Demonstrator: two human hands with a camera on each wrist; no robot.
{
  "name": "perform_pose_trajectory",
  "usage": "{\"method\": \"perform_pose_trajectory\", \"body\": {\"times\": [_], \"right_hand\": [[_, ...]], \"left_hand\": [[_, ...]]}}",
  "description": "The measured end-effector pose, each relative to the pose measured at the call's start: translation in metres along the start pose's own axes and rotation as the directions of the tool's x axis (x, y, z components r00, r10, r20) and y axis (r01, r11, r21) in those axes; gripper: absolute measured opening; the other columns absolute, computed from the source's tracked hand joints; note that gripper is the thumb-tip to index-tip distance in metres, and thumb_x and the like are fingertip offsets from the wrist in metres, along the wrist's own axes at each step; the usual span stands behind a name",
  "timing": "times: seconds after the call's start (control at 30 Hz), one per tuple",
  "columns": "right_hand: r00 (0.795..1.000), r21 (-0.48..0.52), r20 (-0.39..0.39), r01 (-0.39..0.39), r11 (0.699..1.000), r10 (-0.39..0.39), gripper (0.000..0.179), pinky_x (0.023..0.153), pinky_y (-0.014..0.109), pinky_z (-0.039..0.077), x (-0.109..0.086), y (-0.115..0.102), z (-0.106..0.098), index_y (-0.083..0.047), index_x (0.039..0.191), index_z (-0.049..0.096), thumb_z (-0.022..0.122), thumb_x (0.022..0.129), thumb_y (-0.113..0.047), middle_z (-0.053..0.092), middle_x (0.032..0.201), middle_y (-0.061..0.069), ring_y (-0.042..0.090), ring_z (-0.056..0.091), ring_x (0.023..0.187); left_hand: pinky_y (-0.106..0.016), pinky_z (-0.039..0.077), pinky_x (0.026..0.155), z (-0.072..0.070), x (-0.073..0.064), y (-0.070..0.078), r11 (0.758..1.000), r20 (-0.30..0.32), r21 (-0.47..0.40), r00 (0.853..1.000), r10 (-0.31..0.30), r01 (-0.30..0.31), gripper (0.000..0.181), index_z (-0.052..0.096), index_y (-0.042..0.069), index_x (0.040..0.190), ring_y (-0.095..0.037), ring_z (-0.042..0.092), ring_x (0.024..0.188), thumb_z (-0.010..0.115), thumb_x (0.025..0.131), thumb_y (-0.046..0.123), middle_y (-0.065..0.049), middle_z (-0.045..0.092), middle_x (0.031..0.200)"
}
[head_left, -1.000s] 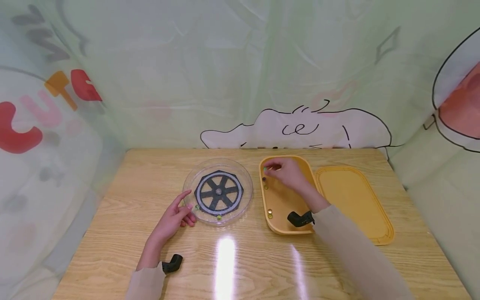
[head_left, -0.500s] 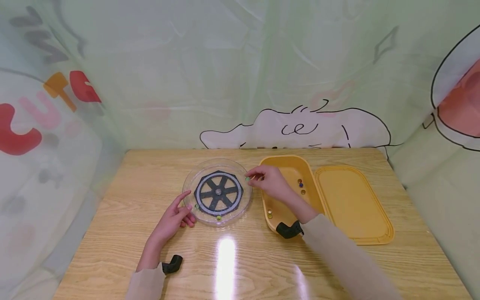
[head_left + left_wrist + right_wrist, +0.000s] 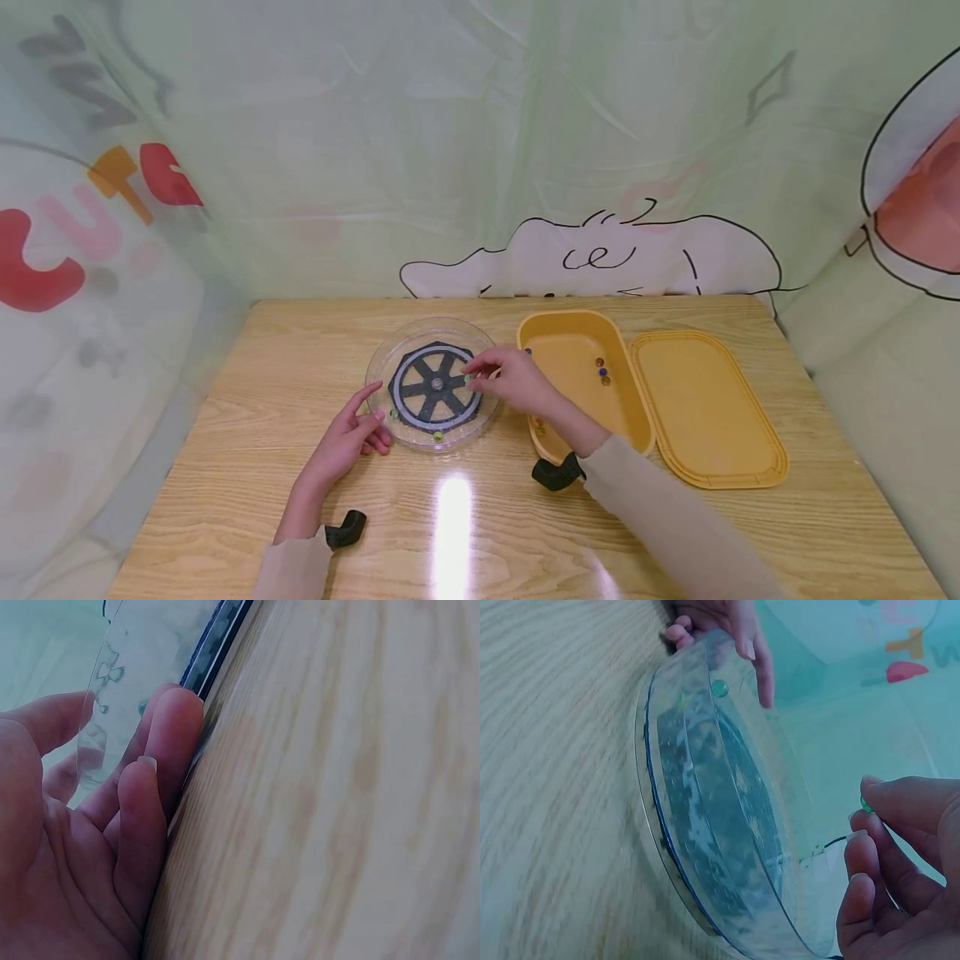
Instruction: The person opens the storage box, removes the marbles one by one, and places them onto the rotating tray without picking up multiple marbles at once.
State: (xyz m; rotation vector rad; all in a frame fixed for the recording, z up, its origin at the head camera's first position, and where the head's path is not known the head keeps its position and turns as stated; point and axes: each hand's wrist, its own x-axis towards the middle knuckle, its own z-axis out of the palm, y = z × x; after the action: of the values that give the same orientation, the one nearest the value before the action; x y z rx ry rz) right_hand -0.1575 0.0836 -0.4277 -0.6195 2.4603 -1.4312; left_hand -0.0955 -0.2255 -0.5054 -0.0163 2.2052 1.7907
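In the head view, a clear round dish (image 3: 408,333) stands on the table, with a dark six-spoked wheel shape (image 3: 437,384) showing at its middle. A green marble (image 3: 394,414) and a yellow-green marble (image 3: 438,436) lie near its rim. My left hand (image 3: 341,442) holds the dish's near left edge, thumb and index finger over the rim, the other fingers against the outside wall (image 3: 112,682). My right hand (image 3: 517,383) pinches a green marble (image 3: 866,804) between thumb and fingertips above the dish's right side.
Right of the dish stands a yellow-orange tray (image 3: 570,321) with several marbles (image 3: 603,372) in it, some partly hidden by the right hand and wrist. A flat yellow lid (image 3: 712,408) lies beside the tray on the wooden table (image 3: 300,350). A printed curtain hangs behind.
My right hand has lifted a green marble from the tray and carried it left over the dish. Several marbles in the tray have rolled toward its right side. The left hand has stayed still.
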Motion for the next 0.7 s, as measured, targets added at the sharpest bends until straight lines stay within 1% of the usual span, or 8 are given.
{"method": "perform_pose_trajectory", "body": {"times": [0.23, 0.5, 0.7], "right_hand": [[1.0, 0.022, 0.024, -0.008, 1.0, 0.008, 0.021, 0.071, 0.03, 0.05, 0.001, 0.003, 0.004, -0.001, 0.109, 0.073, 0.075, 0.089, -0.007, 0.067, 0.093, 0.0, 0.019, 0.059, 0.085], [0.999, 0.017, 0.009, -0.052, 0.999, 0.052, 0.021, 0.073, 0.032, 0.05, 0.001, 0.001, 0.001, -0.003, 0.109, 0.074, 0.075, 0.089, -0.01, 0.068, 0.094, -0.001, 0.02, 0.059, 0.088], [0.998, 0.015, -0.029, -0.061, 0.998, 0.062, 0.016, 0.072, 0.032, 0.05, 0.0, 0.001, -0.007, -0.011, 0.105, 0.076, 0.076, 0.09, -0.013, 0.069, 0.094, -0.002, 0.02, 0.059, 0.088]], "left_hand": [[-0.029, 0.05, 0.066, 0.0, 0.0, -0.001, 1.0, -0.003, 0.001, 1.0, -0.001, 0.001, 0.05, 0.033, 0.029, 0.153, -0.028, 0.068, 0.072, 0.05, 0.106, 0.024, -0.015, 0.07, 0.084], [-0.028, 0.05, 0.066, 0.001, 0.0, -0.001, 1.0, -0.006, 0.003, 1.0, -0.002, 0.002, 0.049, 0.034, 0.031, 0.152, -0.029, 0.067, 0.073, 0.051, 0.106, 0.026, -0.015, 0.07, 0.085], [-0.029, 0.05, 0.066, 0.0, 0.0, -0.002, 1.0, -0.002, 0.003, 1.0, -0.008, 0.008, 0.051, 0.033, 0.029, 0.153, -0.028, 0.068, 0.073, 0.051, 0.105, 0.027, -0.014, 0.07, 0.085]]}}
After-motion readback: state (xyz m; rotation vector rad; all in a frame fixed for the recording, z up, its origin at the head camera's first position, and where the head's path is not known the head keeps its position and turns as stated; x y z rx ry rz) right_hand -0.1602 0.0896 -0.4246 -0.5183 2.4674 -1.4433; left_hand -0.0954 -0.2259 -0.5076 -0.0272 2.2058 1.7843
